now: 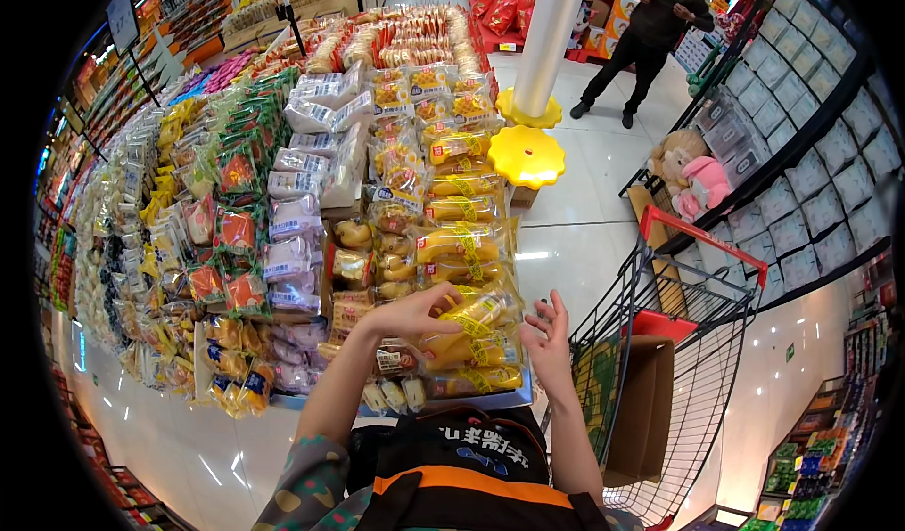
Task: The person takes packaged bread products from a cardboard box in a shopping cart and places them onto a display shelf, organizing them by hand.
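My left hand point(421, 312) touches a banana-shaped bread in a clear wrapper with a yellow printed band point(481, 312), which lies tilted on a row of like packs. Whether its fingers grip the pack is hard to tell. Raised at the right edge of the display, my right hand point(548, 329) has its fingers apart and nothing in it. Beyond my hands the row of wrapped yellow breads point(459, 248) runs away from me. Small wrapped cakes point(392, 361) lie beside my left wrist, and packs in white and purple wrapping point(293, 248) are stacked farther left.
A wire shopping cart point(707, 390) with a red handle stands at the right, holding an open cardboard box point(640, 411). A white post point(548, 43) with yellow scalloped discs point(527, 156) rises beside the display. A person point(647, 36) stands beyond it, near plush toys point(689, 174) and a rack.
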Demonstrator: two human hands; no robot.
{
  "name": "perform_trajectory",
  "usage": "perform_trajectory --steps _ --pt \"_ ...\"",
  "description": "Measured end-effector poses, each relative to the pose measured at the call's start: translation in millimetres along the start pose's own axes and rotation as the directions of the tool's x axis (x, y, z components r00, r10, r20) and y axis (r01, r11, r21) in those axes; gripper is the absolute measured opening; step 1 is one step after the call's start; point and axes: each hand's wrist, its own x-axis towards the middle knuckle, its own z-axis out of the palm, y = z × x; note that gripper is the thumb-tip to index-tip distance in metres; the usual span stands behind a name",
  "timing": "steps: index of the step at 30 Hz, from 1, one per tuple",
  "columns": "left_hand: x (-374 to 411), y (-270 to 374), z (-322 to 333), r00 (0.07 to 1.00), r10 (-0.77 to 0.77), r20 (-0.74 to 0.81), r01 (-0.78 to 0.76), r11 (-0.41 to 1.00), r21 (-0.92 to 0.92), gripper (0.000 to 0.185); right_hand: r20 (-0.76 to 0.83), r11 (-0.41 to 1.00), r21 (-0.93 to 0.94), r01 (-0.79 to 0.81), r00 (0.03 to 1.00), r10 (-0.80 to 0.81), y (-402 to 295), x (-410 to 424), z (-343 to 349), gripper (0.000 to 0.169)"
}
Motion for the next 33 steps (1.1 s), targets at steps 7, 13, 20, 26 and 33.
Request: perform_trajectory --steps 7,13,20,26,33 --pt "47.5 -21.8 -8.6 0.988 0.108 0.113 -0.144 0.907 0.396 0.057 0.059 0.974 -0.226 0.015 0.998 -0.001 47.3 10.1 -2.8 0.068" --pt "26.6 -6.2 14.4 0.929 0.298 -0.218 -0.065 0.712 0.699 0.062 -0.047 0.944 -0.325 0.058 0.996 -0.078 81.6 21.2 3.6 0.059" --pt "17.0 -24.0 43.9 0.899 0.397 -0.183 -0.067 0.539 0.840 0.075 -0.043 0.960 -0.268 0.085 0.994 -0.100 96.6 17.7 7.8 0.067" --pt "20.2 -30.1 52.0 0.867 0.452 -0.208 -0.087 0.550 0.831 0.067 0.037 0.948 -0.305 0.094 0.995 -0.087 106.8 16.8 8.4 0.075" --pt "13.5 -25.2 70.9 0.884 0.445 -0.142 -0.080 0.442 0.893 0.096 -0.129 0.844 -0.514 0.153 0.959 -0.253 107.8 -9.9 -21.1 0.068"
